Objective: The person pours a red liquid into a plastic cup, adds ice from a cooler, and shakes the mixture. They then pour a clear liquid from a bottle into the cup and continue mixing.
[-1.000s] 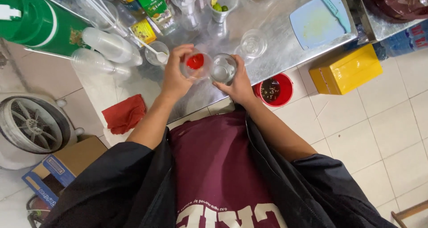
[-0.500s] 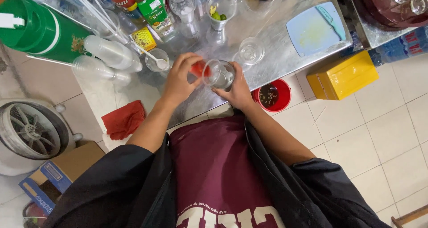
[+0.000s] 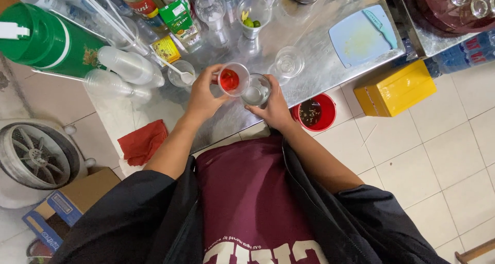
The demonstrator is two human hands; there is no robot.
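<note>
A steel counter carries nearly everything. At its far left edge lies the largest vessel, a green jug on its side, with stacked clear plastic cups just beside it. Bottles crowd the far edge. Toward the right edge sits a pale blue cutting board, bare of food. A tall glass holds lime pieces; an empty glass stands near the middle. On the floor under the near edge, a red bucket holds dark scraps, and a yellow box sits beside it. Over the near edge, the left hand grips a small cup with red liquid, tilted against a clear glass grasped by the right hand. Open counter lies between the hands and the board.
</note>
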